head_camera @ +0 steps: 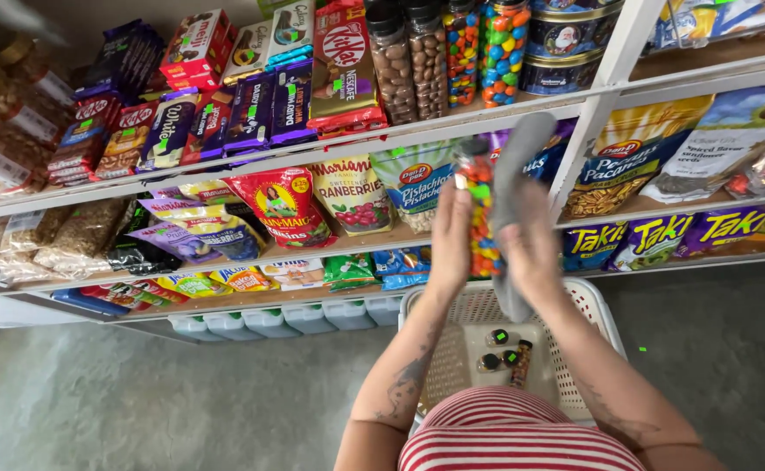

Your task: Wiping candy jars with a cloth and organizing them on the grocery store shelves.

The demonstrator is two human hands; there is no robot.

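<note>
Seen from above, in front of stocked shop shelves [356, 144]: left hand [450, 231] clasped round a clear jar [478, 218] of many-coloured candies, jar held upright at chest height between the middle and upper shelf boards. Right hand [526, 235] pressed flat against the jar's right side, wrapped in a grey cloth [512, 174] rising above the fingers and hanging below the palm. Both forearms tattooed, lifted over a red-and-white striped top [505, 432].

Directly beneath the hands, a white plastic basket [596, 305] with a lattice wall; inside, several small dark-lidded jars [498, 338] lying near the middle, one narrower bottle [520, 365] tilted beside them.

On the top shelf, well above the held jar: similar tall jars [505, 44] of coloured candies, two jars of brown nuts [410, 61], blue round tins [570, 39] and stacked chocolate bars [252, 109]. On the middle shelf, just left of the hands: a green-and-white bag [413, 183] and a red-berry bag [352, 192], then a red raisin bag [286, 205]. To the right: purple snack bags [653, 240] and a yellow-and-blue bag [635, 153]. Along the floor under the lowest shelf: a row of pale tubs [278, 321] on grey concrete floor [95, 401].
</note>
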